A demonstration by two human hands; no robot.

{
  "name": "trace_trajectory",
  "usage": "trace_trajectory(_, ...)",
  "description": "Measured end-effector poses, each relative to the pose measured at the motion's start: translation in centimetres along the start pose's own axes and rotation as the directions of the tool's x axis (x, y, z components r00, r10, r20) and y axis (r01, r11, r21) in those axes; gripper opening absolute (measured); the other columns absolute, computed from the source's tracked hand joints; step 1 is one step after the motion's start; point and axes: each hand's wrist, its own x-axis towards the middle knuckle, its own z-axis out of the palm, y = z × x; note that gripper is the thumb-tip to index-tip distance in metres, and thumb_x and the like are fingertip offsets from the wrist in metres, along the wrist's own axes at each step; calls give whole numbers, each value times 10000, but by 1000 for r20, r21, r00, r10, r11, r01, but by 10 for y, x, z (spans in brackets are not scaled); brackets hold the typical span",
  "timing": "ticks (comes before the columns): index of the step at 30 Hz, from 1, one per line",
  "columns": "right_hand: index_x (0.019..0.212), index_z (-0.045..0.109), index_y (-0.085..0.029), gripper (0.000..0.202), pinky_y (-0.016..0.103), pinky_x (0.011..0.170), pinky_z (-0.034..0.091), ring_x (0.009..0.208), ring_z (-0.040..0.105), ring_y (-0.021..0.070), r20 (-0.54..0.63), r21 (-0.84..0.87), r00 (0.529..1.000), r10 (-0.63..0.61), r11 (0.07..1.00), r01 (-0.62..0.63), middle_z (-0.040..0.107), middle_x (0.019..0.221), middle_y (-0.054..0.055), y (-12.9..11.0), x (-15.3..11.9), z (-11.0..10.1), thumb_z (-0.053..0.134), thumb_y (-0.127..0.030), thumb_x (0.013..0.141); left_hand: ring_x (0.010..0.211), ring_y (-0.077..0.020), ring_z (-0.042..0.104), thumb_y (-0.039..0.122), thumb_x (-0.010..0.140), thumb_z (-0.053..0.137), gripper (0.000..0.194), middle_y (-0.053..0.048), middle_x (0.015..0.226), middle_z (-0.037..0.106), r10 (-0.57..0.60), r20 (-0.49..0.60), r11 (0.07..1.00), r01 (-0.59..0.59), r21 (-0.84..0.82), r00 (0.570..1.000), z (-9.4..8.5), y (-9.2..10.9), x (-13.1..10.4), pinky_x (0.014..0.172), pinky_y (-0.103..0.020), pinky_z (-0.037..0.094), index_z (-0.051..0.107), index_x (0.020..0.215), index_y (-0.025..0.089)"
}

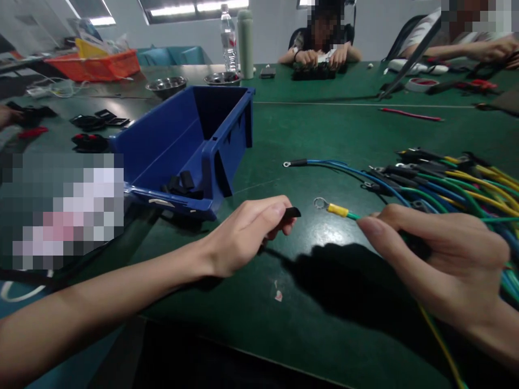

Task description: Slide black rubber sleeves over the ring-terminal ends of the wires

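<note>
My left hand [251, 229] pinches a short black sleeve [292, 212], whose open end points toward the right hand. Between thumb and forefinger, my right hand [438, 259] grips a green-and-yellow wire [353, 216]. A ring terminal [320, 203] with a yellow collar [338, 209] ends that wire, a small gap away from the sleeve. Part of the wire hangs below the right hand. Just beyond both hands lies a blue wire [338, 163] with a black sleeve behind its own ring terminal. More black sleeves [184, 185] rest in the front of the blue bin [239, 121].
A heap of coloured wires [458, 183] lies at the right. Metal bowls [166, 85], a water bottle [228, 43] and a green flask [245, 46] stand behind the bin. A red wire [411, 114] lies farther back. Other people sit across the table [300, 127].
</note>
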Motion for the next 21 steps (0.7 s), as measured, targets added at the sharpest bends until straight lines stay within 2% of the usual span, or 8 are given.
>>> trace_trajectory(2,542,498,-142,422,166,406,250,382,322,10,12,38,1000,-6,999,5,412,472,-34,-1,-1,0,553,-244,948,596,-98,380,450,1015,367,381,-11,758,521,-6,-21,994,3,-107,1000,2,-1,-1,481,-229,306,536,822,170)
trace_trajectory(4,545,508,-141,420,165,405,260,375,348,8,24,60,1000,-16,998,14,443,471,-31,-2,-2,0,554,-242,950,592,-99,367,424,1012,374,353,-8,750,501,14,-16,995,-16,-99,1000,2,0,-2,478,-229,301,546,834,172)
trace_trajectory(7,536,515,-140,432,165,400,270,364,367,7,34,66,999,-36,997,34,474,469,-24,-4,-2,0,541,-235,957,587,-95,371,358,1009,410,242,16,724,465,49,5,997,-49,60,999,1,5,-1,487,-221,324,571,965,183)
trace_trajectory(10,517,497,-142,451,164,391,267,359,380,6,31,54,998,-46,998,44,493,470,-19,-6,0,0,530,-229,958,590,-84,428,323,1004,464,202,32,743,501,141,-37,966,-129,224,989,2,5,0,523,-213,379,567,1112,186)
trace_trajectory(12,518,490,-146,451,167,387,259,357,373,6,20,40,999,-31,999,31,483,462,-24,-6,1,-1,525,-232,960,619,-83,496,312,1004,487,217,21,789,569,277,-62,910,-241,337,959,2,1,0,566,-212,425,571,1148,174)
trace_trajectory(16,539,492,-152,438,175,387,248,357,358,9,-10,29,1000,1,1000,-1,456,454,-33,-5,0,-3,517,-247,967,762,-98,620,248,990,540,228,-11,925,674,528,-80,741,-413,530,845,0,-7,-2,676,-198,495,564,1206,179)
trace_trajectory(18,537,485,-152,440,174,385,242,354,348,7,-17,25,1000,-1,1000,1,446,449,-36,-5,0,-3,514,-240,967,846,-99,650,217,982,557,240,-22,1013,693,588,-78,678,-438,590,805,-2,-8,-3,748,-188,515,558,1219,184)
trace_trajectory(21,540,487,-154,433,170,389,247,358,351,6,-12,25,1000,-6,1000,7,443,449,-37,-5,-1,-3,518,-232,964,915,-102,669,203,982,555,239,-36,1085,700,619,-37,627,-466,625,784,-3,-8,-2,824,-190,531,556,1220,177)
